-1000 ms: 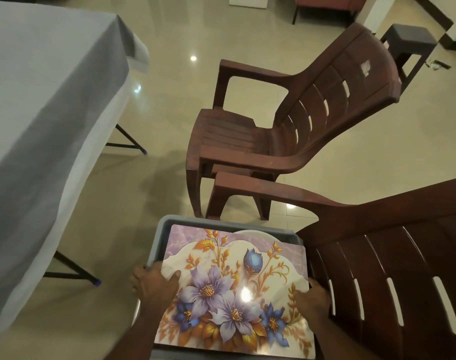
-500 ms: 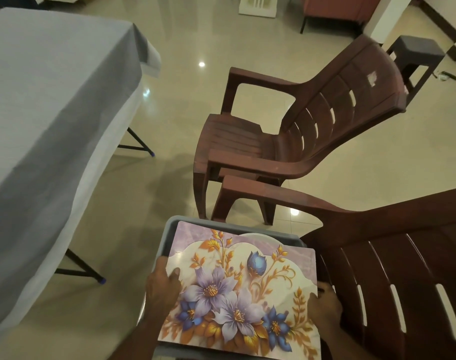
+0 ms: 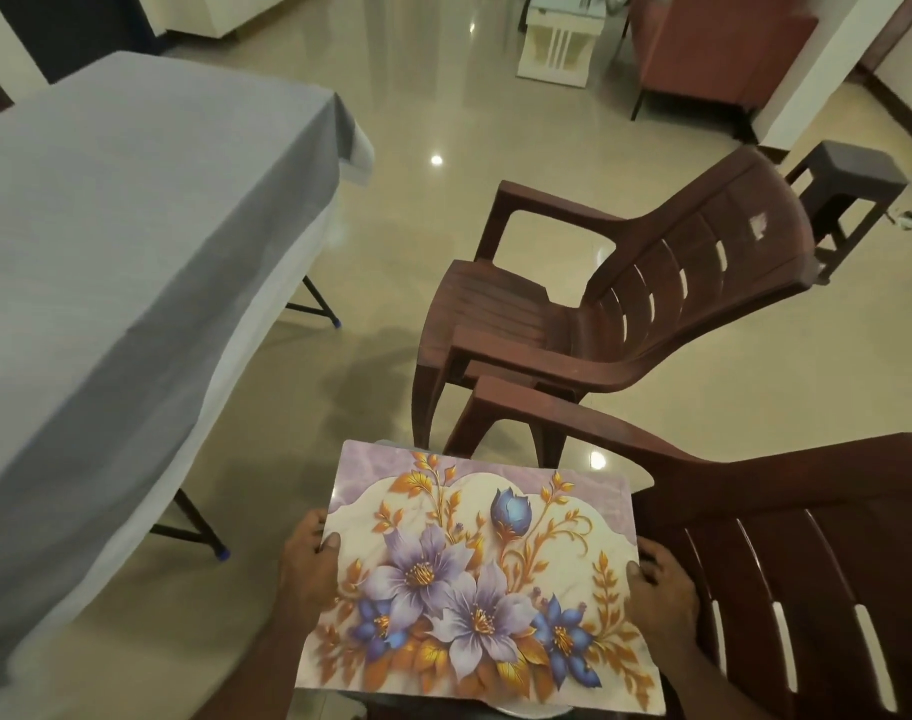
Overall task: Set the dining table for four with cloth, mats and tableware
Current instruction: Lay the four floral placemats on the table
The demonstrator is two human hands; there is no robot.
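floral mat (image 3: 474, 574) held flat, near the table (image 3: 105, 241) | left hand (image 3: 308, 569) and right hand (image 3: 661, 584) pinching its short edges | long axis spanning hand to hand | table lying left of mat, left hand nearer

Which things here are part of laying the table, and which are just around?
Part of the job:
floral placemat, held by left hand and right hand
grey tablecloth on the table

Just around:
two brown plastic chairs
dark stool
white stand
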